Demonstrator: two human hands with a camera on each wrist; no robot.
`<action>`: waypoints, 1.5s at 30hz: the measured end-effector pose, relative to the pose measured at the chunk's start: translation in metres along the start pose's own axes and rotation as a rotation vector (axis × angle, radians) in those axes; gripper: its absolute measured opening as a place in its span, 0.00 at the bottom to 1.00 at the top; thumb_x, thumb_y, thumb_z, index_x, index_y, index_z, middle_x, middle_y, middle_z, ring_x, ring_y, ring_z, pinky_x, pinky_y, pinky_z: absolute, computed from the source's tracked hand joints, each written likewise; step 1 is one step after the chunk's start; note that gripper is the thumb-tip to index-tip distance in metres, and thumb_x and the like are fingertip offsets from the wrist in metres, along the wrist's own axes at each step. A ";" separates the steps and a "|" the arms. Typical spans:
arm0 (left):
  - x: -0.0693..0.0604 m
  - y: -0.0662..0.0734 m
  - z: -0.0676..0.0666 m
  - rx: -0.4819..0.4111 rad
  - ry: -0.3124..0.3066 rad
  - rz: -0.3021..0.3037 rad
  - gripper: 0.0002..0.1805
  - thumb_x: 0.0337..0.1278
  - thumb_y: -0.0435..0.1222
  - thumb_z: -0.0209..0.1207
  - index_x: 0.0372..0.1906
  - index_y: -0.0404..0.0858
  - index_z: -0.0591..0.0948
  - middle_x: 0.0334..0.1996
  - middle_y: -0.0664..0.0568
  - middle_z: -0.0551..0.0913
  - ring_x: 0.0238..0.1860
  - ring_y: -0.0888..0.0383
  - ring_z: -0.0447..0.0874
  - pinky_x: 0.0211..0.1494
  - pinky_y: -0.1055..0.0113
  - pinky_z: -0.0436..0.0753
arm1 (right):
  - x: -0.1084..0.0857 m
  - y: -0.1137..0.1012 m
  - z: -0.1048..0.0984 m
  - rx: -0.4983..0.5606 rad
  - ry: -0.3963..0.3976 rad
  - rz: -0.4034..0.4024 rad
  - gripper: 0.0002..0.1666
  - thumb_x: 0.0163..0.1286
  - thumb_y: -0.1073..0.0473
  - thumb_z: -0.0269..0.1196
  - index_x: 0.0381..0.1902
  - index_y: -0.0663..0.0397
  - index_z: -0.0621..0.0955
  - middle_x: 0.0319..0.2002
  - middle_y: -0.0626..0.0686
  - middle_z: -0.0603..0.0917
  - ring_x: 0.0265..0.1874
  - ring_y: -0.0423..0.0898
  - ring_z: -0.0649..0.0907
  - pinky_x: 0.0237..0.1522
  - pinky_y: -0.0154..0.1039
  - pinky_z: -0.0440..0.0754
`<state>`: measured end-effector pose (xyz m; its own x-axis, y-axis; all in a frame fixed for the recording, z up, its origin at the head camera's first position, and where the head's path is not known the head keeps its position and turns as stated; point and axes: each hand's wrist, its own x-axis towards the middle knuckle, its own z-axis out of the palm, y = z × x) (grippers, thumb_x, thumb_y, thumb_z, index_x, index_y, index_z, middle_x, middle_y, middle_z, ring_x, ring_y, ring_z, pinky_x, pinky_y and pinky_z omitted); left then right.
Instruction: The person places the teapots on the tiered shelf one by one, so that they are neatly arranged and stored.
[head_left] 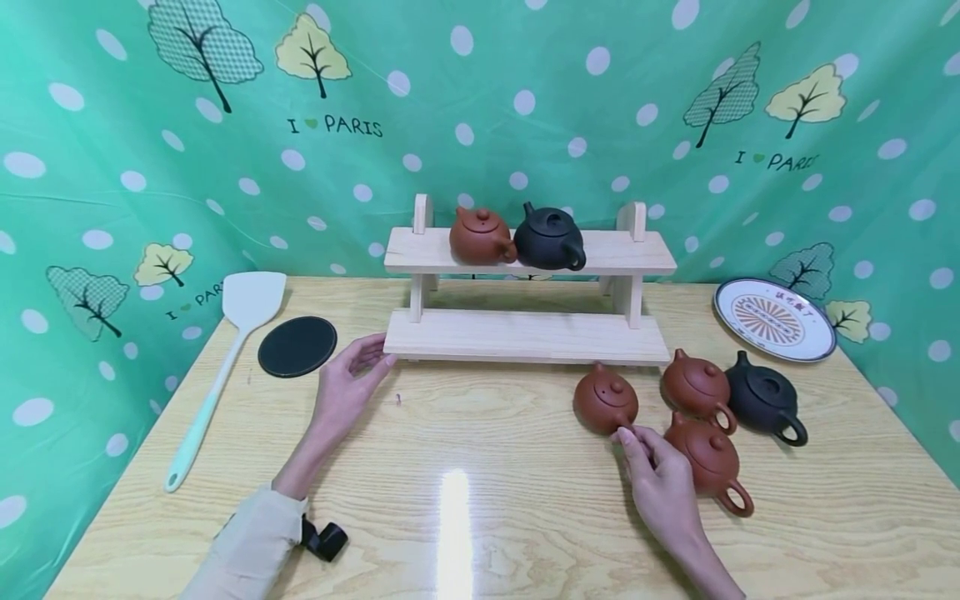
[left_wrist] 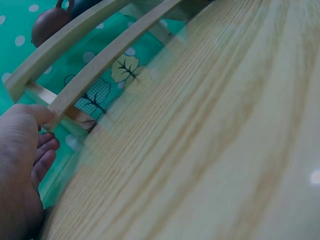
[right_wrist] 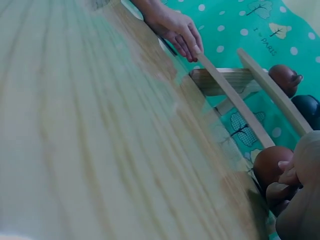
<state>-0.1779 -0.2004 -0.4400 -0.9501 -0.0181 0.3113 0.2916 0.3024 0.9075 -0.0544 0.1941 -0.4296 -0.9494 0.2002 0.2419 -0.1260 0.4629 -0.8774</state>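
Observation:
In the head view my right hand (head_left: 663, 487) pinches the handle of a reddish-brown teapot (head_left: 604, 403), just in front of the right end of a two-tier wooden shelf (head_left: 525, 335). Whether that teapot touches the table I cannot tell. My left hand (head_left: 351, 382) is at the shelf's left end, thumb at the front corner of the lower board; the left wrist view shows the thumb on that board and the other fingers (left_wrist: 45, 150) below it. On the upper board stand a brown teapot (head_left: 480, 237) and a black teapot (head_left: 550, 238), side by side.
Right of my right hand stand two brown teapots (head_left: 696, 385) and a black teapot (head_left: 763, 395). A patterned plate (head_left: 776, 321) lies at the back right. At the left are a round black coaster (head_left: 297, 347) and a pale spatula (head_left: 253, 302). A green curtain (head_left: 480, 108) hangs behind.

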 end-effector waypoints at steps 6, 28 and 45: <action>0.000 0.000 0.000 0.005 -0.003 -0.006 0.23 0.69 0.38 0.67 0.63 0.31 0.80 0.55 0.41 0.85 0.54 0.52 0.84 0.58 0.75 0.81 | -0.001 0.001 0.002 0.015 0.032 -0.025 0.10 0.81 0.65 0.58 0.40 0.64 0.85 0.20 0.47 0.72 0.16 0.39 0.69 0.15 0.35 0.66; 0.000 0.000 0.000 0.013 -0.004 0.008 0.23 0.70 0.37 0.66 0.63 0.31 0.80 0.55 0.41 0.85 0.55 0.51 0.83 0.59 0.73 0.81 | 0.008 -0.011 0.002 0.054 0.077 -0.203 0.08 0.78 0.71 0.58 0.39 0.67 0.84 0.19 0.47 0.71 0.15 0.39 0.67 0.14 0.37 0.64; 0.000 -0.002 -0.001 -0.006 -0.004 -0.010 0.23 0.70 0.38 0.67 0.63 0.31 0.80 0.55 0.41 0.85 0.55 0.49 0.83 0.59 0.75 0.80 | 0.032 -0.026 -0.003 0.074 0.135 -0.330 0.09 0.74 0.78 0.59 0.39 0.67 0.84 0.20 0.54 0.75 0.18 0.35 0.72 0.17 0.30 0.67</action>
<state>-0.1781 -0.2017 -0.4420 -0.9534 -0.0170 0.3013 0.2830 0.2963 0.9122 -0.0803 0.1909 -0.3977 -0.8083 0.1647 0.5652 -0.4446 0.4584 -0.7695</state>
